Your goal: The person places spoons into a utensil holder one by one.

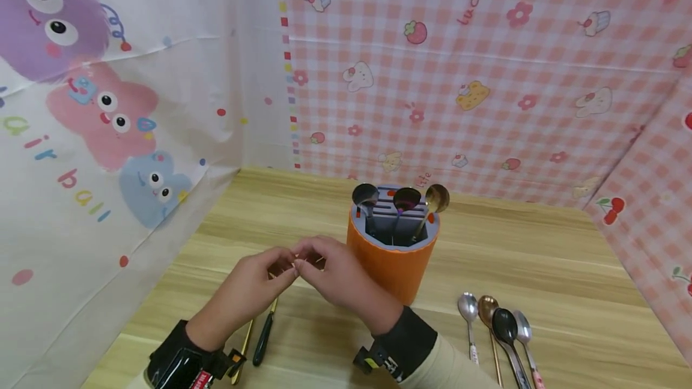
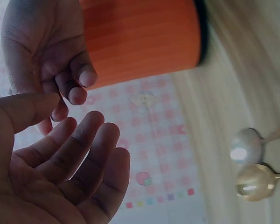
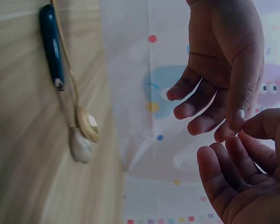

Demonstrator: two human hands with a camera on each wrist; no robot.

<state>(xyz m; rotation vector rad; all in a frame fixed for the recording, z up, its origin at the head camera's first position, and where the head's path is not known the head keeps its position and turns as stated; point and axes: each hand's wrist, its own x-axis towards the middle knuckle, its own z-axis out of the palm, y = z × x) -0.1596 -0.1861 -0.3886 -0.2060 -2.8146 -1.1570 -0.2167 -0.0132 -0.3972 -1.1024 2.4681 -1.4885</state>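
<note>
My left hand (image 1: 245, 284) and right hand (image 1: 343, 275) meet at the fingertips above the table, just left of an orange cylindrical holder (image 1: 391, 266). In the left wrist view the left hand's fingers (image 2: 91, 149) are loosely bent, and nothing shows in its palm. The right hand's fingers (image 3: 214, 172) are relaxed too in the right wrist view, with no object visible between the hands. Three spoons stand bowl-up in the holder: a dark one (image 1: 365, 196), a purplish one (image 1: 406, 199) and a gold one (image 1: 437, 198).
Beneath the left hand lie a spoon with a dark green handle (image 1: 263, 339) and a gold spoon (image 3: 87, 125). On the right side of the table are several more spoons, among them a black one (image 1: 505, 325). Patterned cloth (image 1: 470, 59) encloses the table's back and sides.
</note>
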